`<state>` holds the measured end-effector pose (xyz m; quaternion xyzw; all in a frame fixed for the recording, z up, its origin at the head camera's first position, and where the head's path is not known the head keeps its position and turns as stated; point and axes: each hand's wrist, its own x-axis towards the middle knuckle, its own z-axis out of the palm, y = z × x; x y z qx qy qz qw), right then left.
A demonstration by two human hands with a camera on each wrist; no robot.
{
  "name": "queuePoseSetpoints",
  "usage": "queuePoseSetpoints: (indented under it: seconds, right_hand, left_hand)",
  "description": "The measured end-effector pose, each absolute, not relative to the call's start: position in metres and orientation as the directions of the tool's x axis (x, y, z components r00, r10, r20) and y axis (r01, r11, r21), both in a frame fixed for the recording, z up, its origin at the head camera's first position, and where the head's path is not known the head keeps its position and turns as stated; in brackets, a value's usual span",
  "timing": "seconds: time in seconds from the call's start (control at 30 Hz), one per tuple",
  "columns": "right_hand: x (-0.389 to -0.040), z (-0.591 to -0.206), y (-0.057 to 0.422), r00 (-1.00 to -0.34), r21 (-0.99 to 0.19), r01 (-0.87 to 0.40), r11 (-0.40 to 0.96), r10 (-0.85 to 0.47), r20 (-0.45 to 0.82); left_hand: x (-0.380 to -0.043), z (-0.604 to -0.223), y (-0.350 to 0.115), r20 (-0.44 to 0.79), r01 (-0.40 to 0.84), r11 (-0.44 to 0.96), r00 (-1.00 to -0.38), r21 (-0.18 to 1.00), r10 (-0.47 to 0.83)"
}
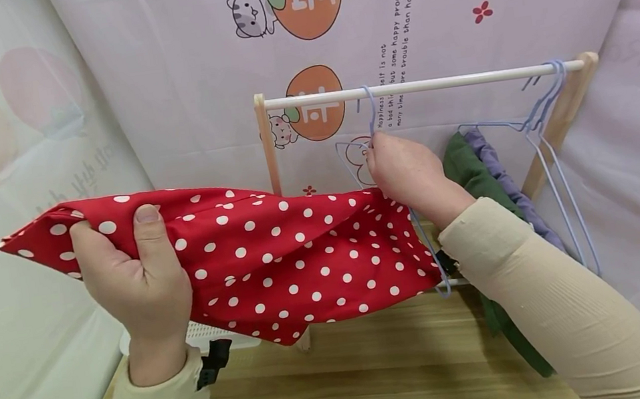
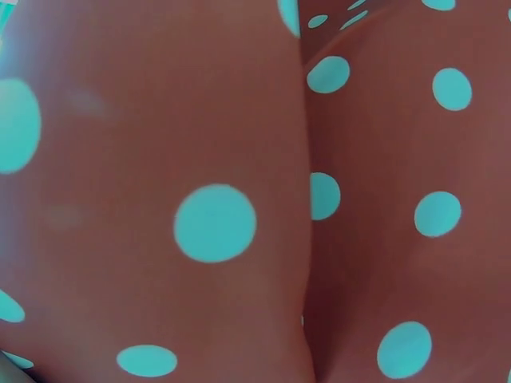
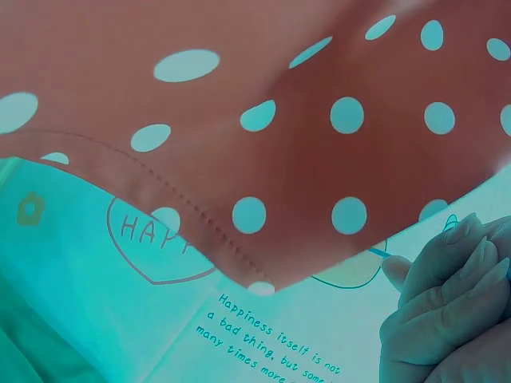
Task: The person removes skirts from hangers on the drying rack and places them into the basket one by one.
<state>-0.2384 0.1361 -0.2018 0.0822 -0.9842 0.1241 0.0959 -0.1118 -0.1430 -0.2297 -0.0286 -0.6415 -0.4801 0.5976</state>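
Note:
In the head view a red cloth with white polka dots stretches sideways between both hands. My left hand grips it near its left end, thumb on top and fingers tucked under a fold. My right hand pinches a light blue clothes hanger just below its hook, which hangs on the white rail. The cloth's right end meets the hanger, whose lower side runs across its edge. Curled fingers of the right hand show in the right wrist view beside the cloth. Dotted fabric fills the left wrist view.
Two more blue hangers hang at the rail's right end by the wooden post. Green cloth and purple cloth hang there too. A white perforated basket stands on the wooden table behind the left wrist.

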Motion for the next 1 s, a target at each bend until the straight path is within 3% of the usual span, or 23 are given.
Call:
queuePoseSetpoints:
  seconds: [0.6, 1.0]
  right_hand:
    - [-0.238, -0.202, 0.135, -0.967, -0.229, -0.191, 0.955, -0.143, 0.209]
    - [-0.237, -0.202, 0.135, -0.971, -0.229, -0.177, 0.957, -0.132, 0.2]
  left_hand:
    - [-0.113, -0.234, -0.16, 0.793, 0.595, 0.562, -0.234, 0.574, -0.563]
    - [-0.112, -0.238, -0.167, 0.788, 0.572, 0.571, -0.248, 0.589, -0.564]
